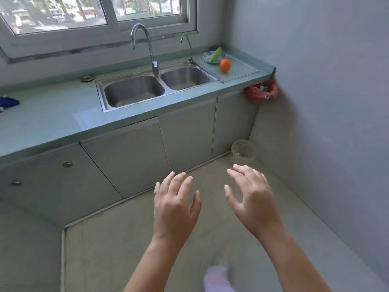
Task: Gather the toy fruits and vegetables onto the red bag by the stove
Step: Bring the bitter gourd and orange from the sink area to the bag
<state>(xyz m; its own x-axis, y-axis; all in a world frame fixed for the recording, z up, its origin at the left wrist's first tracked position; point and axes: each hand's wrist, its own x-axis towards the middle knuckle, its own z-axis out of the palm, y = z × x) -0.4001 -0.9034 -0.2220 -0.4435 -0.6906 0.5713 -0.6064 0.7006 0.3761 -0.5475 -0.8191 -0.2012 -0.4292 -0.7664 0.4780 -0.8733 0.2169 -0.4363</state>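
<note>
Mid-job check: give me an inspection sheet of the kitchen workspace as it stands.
Surface: teal counter with double sink.
Job's things: orange on the board; green vegetable in a dish behind it; red bag hanging below the counter's right end.
Clutter: blue cloth at left edge; tub on floor.
Grippers: left hand and right hand open, empty, over floor.
Cables: nothing seen.
Surroundings: window behind faucet; wall at right.

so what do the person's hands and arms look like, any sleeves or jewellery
Both are bare. The left hand and the right hand wear no gloves, rings or bracelets that show. No sleeve or watch shows on either arm up to the picture's lower edge. The fingernails look unpainted.
</note>
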